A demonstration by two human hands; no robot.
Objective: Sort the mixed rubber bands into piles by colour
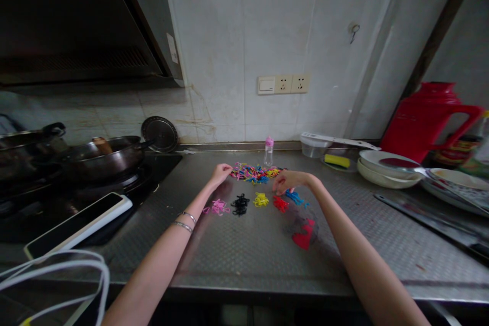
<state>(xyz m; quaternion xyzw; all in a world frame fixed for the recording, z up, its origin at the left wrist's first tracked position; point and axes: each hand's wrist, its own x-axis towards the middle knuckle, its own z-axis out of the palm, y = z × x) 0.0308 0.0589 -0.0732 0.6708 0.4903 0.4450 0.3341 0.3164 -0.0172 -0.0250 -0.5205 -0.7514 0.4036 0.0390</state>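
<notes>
My left hand (222, 173) is at the left end of a long pile of mixed coloured bands (254, 172), its fingers pinched together; what they hold is too small to name. Bent downward, my right hand (286, 182) hovers over the pile's right end, above the red bands (280, 204) and beside the blue bands (295, 197); its fingertips are blurred. In front of the mixed pile lie separate heaps of pink bands (219, 207), black bands (240, 205) and yellow bands (261, 199). A clear bag with a red print (303, 234) lies nearer the front.
Behind the pile stands a small pink-capped bottle (269, 152). Pans (110, 160) sit on the stove at left, near a white device (80, 224) with cables. At right are stacked bowls (385, 175), a yellow sponge (336, 161), a knife (431, 224) and a red thermos (424, 122).
</notes>
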